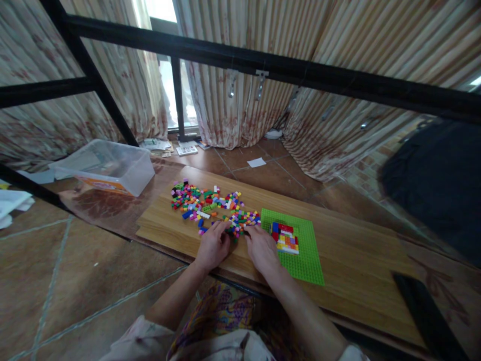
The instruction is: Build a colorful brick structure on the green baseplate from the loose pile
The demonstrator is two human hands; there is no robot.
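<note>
Interlocking toy bricks (246, 218) are lying loose on the wooden board (356, 255), left of the green baseplate (310, 245). Left hand (215, 246) and right hand (262, 249) are resting among them, fingers part-curled; finger gap and hold: cannot tell. Risk, judged: a wide sweep could be spilling bricks over the near edge or nudging the baseplate.

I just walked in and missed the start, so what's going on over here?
A person has both hands at a spread of loose toy bricks on a wooden board. The fingertips of the left hand and right hand are at its near side; whether either holds a brick can't be made out. Beside the right hand, a green baseplate carries a patch of multicolored bricks. A translucent plastic bin stands off to the left.
</note>
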